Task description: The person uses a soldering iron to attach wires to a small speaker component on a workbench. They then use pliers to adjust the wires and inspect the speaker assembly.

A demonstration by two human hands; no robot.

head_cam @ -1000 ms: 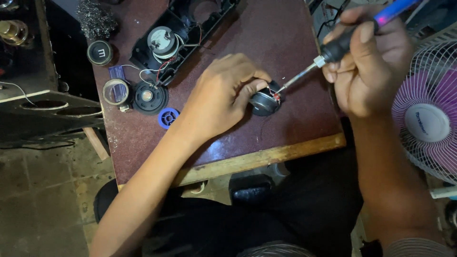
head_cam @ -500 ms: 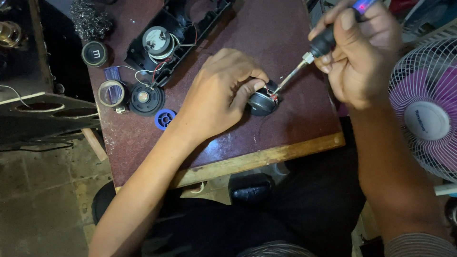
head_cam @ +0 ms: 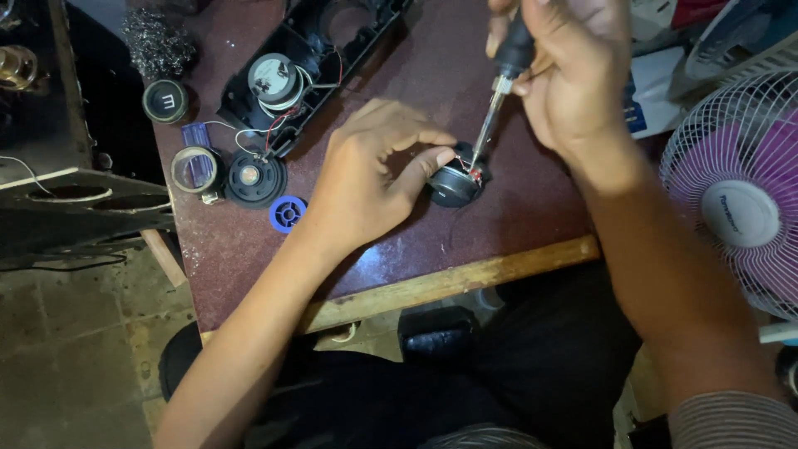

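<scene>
The left hand [head_cam: 366, 175] pins a small black round speaker [head_cam: 453, 185] against the maroon surface [head_cam: 532, 199] at the centre of the frame, thumb and forefinger closed on its rim. The right hand [head_cam: 573, 75], at the upper middle, has its grip clamped around the dark handle of a soldering iron [head_cam: 499, 91], whose metal tip touches the speaker's right edge, where thin red wires [head_cam: 472, 170] sit at its terminals.

Judged from this, the soldering on this speaker is under way and not finished: the tip is on the joint and the speaker lies apart from any housing. At the upper left of the frame a long black casing [head_cam: 307, 58] lies open with 1 speaker with a silvery back [head_cam: 274, 79] seated in it and red and white leads trailing to another loose black speaker [head_cam: 255, 176], so refitting looks undone.

The held speaker is dark, shallow and disc-shaped, its rim slightly glossy; finer detail is too small to tell. A blue plastic ring [head_cam: 288, 213] lies just left of the left hand. A white and purple fan [head_cam: 740, 199] stands at the right edge.
</scene>
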